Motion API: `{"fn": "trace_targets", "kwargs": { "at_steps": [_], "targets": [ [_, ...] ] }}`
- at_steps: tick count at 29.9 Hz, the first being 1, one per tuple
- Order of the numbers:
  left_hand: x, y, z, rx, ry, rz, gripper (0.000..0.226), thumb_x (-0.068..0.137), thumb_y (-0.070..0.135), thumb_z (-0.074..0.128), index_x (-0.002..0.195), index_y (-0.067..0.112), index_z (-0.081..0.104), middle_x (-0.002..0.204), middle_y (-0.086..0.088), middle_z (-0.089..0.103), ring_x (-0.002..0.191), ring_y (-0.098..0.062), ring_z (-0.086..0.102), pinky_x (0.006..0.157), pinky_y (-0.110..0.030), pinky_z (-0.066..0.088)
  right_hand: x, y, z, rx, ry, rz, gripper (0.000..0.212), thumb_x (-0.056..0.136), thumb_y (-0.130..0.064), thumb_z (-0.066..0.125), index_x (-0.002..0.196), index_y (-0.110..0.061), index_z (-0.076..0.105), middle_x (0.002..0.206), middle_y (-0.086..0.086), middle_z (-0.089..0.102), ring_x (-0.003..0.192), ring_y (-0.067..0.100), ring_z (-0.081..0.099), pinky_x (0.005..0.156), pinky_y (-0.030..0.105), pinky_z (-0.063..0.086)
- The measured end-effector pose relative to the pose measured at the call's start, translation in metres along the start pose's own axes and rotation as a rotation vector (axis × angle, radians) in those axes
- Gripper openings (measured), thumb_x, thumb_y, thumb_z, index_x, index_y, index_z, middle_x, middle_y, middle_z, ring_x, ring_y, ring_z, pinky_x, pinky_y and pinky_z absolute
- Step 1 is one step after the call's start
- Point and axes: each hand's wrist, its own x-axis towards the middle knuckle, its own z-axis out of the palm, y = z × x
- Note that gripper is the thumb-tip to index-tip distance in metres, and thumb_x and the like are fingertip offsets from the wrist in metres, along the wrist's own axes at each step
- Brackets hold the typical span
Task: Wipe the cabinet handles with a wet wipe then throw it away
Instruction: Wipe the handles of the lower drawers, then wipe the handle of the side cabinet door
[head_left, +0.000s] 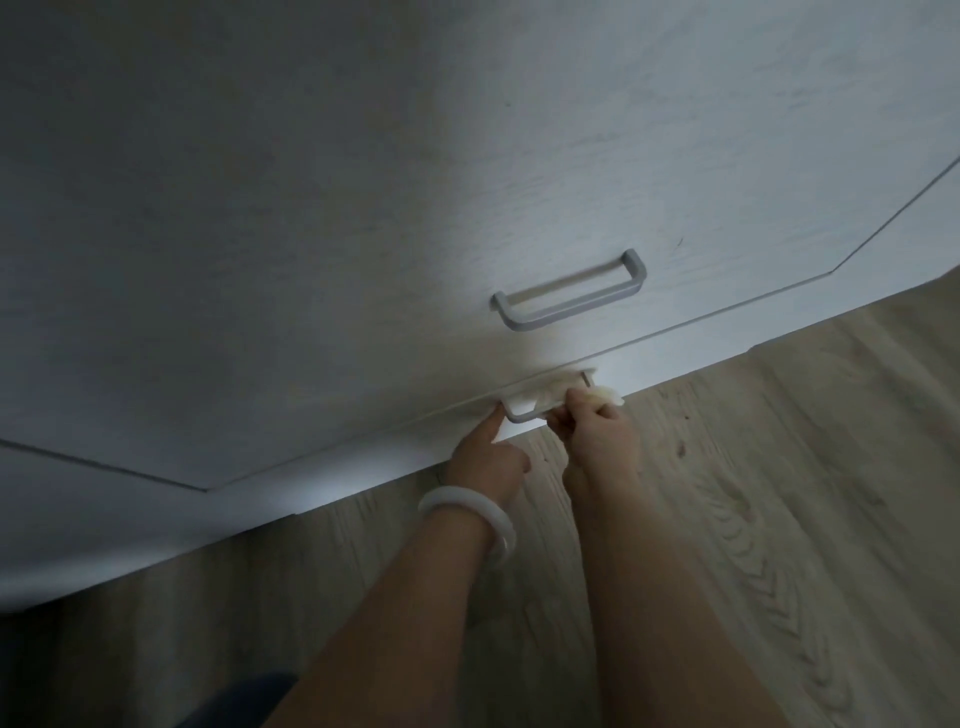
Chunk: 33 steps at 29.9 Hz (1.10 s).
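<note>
Wiping the lower handle (524, 414) of a pale cabinet (322, 249), a person's right hand (592, 434) pinches a wet wipe (545, 396) bunched around the bar, while the left hand (485, 460) steadies its near end with one extended finger, the rest curled. Two handles show; the upper handle (569, 296) sits just above. Judged mid-wipe, the next move calls for sliding the wipe along the bar.
</note>
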Motion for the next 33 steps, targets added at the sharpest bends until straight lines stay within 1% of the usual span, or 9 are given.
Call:
{"fn": "trace_targets", "kwargs": {
  "at_steps": [5, 7, 10, 13, 18, 21, 24, 28, 33],
  "targets": [
    [-0.018, 0.006, -0.009, 0.078, -0.064, -0.045, 0.077, 0.086, 0.003, 0.059, 0.149, 0.028, 0.023, 0.150, -0.006, 0.038, 0.131, -0.025, 0.044, 0.105, -0.039, 0.043, -0.040, -0.010, -0.016, -0.014, -0.079, 0.110, 0.004, 0.090, 0.000, 0.061, 0.087, 0.003, 0.061, 0.082, 0.017, 0.063, 0.071, 0.019, 0.065, 0.067, 0.029, 0.057],
    [-0.035, 0.006, -0.020, 0.033, -0.056, -0.070, 0.074, 0.086, 0.002, 0.060, 0.148, 0.025, 0.027, 0.147, -0.007, 0.041, 0.128, -0.026, 0.047, 0.105, -0.040, 0.042, -0.062, -0.019, -0.026, -0.037, -0.130, 0.158, 0.013, 0.089, -0.001, 0.062, 0.101, 0.003, 0.062, 0.092, 0.018, 0.065, 0.078, 0.021, 0.066, 0.069, 0.031, 0.057],
    [-0.079, 0.018, -0.037, -0.110, -0.062, -0.090, 0.062, 0.089, 0.004, 0.058, 0.142, 0.029, 0.039, 0.135, 0.000, 0.051, 0.116, -0.021, 0.053, 0.097, -0.037, 0.047, -0.103, -0.038, -0.035, -0.118, -0.226, 0.201, 0.017, 0.089, -0.006, 0.064, 0.106, -0.008, 0.066, 0.097, 0.010, 0.070, 0.084, 0.019, 0.066, 0.075, 0.032, 0.055],
    [-0.132, 0.038, -0.057, -0.179, -0.091, -0.071, 0.042, 0.089, 0.008, 0.059, 0.119, 0.036, 0.058, 0.104, 0.004, 0.067, 0.091, -0.017, 0.062, 0.076, -0.029, 0.049, -0.156, -0.061, -0.036, -0.137, -0.297, 0.284, 0.022, 0.089, -0.004, 0.061, 0.109, -0.008, 0.065, 0.095, 0.006, 0.072, 0.086, 0.018, 0.067, 0.072, 0.027, 0.052],
    [-0.228, 0.083, -0.101, -0.457, -0.098, -0.169, 0.022, 0.088, 0.013, 0.063, 0.110, 0.012, 0.066, 0.095, -0.007, 0.072, 0.082, -0.018, 0.069, 0.068, -0.026, 0.054, -0.261, -0.128, -0.024, -0.104, -0.437, 0.369, 0.025, 0.086, 0.009, 0.052, 0.108, 0.004, 0.063, 0.089, 0.013, 0.072, 0.084, 0.025, 0.067, 0.072, 0.030, 0.054],
    [-0.285, 0.116, -0.137, -0.575, -0.025, -0.200, 0.020, 0.083, 0.013, 0.068, 0.102, 0.007, 0.066, 0.098, -0.016, 0.070, 0.085, -0.025, 0.069, 0.079, -0.038, 0.057, -0.330, -0.178, -0.006, -0.145, -0.532, 0.354, 0.024, 0.084, 0.010, 0.054, 0.104, 0.005, 0.064, 0.091, 0.016, 0.071, 0.088, 0.029, 0.065, 0.083, 0.036, 0.052],
    [-0.345, 0.152, -0.177, -0.626, 0.035, -0.205, 0.027, 0.080, 0.013, 0.071, 0.104, 0.004, 0.063, 0.103, -0.020, 0.068, 0.093, -0.034, 0.067, 0.087, -0.047, 0.055, -0.396, -0.220, 0.017, -0.243, -0.609, 0.327, 0.022, 0.084, 0.008, 0.057, 0.102, 0.002, 0.066, 0.093, 0.015, 0.072, 0.090, 0.027, 0.066, 0.081, 0.032, 0.054],
    [-0.416, 0.201, -0.234, -0.571, 0.145, -0.093, 0.034, 0.079, 0.012, 0.074, 0.107, -0.003, 0.061, 0.098, -0.022, 0.067, 0.083, -0.029, 0.067, 0.073, -0.036, 0.057, -0.467, -0.269, 0.064, -0.290, -0.767, 0.297, 0.029, 0.091, -0.014, 0.057, 0.113, 0.005, 0.063, 0.110, 0.023, 0.067, 0.102, 0.035, 0.064, 0.090, 0.046, 0.049],
    [-0.476, 0.225, -0.308, -0.590, 0.333, -0.042, 0.025, 0.082, 0.007, 0.070, 0.105, 0.002, 0.061, 0.100, -0.021, 0.067, 0.085, -0.027, 0.065, 0.066, -0.027, 0.056, -0.538, -0.307, 0.126, -0.393, -0.880, 0.215, 0.023, 0.096, -0.008, 0.049, 0.110, 0.001, 0.065, 0.097, 0.018, 0.072, 0.087, 0.025, 0.068, 0.073, 0.028, 0.056]
  ]
}}
